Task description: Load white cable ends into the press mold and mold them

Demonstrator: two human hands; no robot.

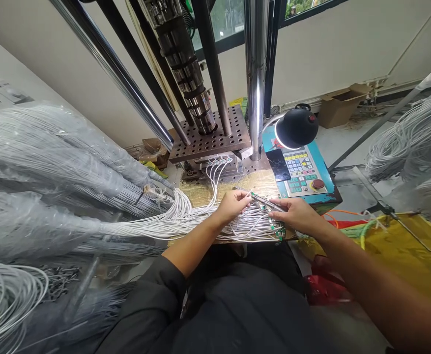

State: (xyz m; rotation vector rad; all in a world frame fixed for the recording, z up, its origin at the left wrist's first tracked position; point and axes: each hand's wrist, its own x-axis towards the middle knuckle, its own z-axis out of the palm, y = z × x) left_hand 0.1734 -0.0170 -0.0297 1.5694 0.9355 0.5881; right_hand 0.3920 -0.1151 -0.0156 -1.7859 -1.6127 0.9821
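Note:
My left hand point(232, 204) and my right hand point(295, 214) together pinch a thin metal strip point(265, 200) with small green parts on it, held just above a pile of white cables point(248, 227) on the wooden bench point(200, 192). The left hand grips the strip's left end, the right hand its right end. More green-tipped cable ends point(278, 231) lie under my right hand. Several white cables point(215, 172) run from the pile up into the mold point(215, 162) of the press.
A perforated steel plate point(211, 135) and shiny columns point(255, 78) rise behind the bench. A black lamp point(296, 127) hangs over a blue control panel point(301, 172). Bagged white cable bundles point(53, 167) fill the left; more cables point(410, 137) and yellow sheeting point(403, 250) lie right.

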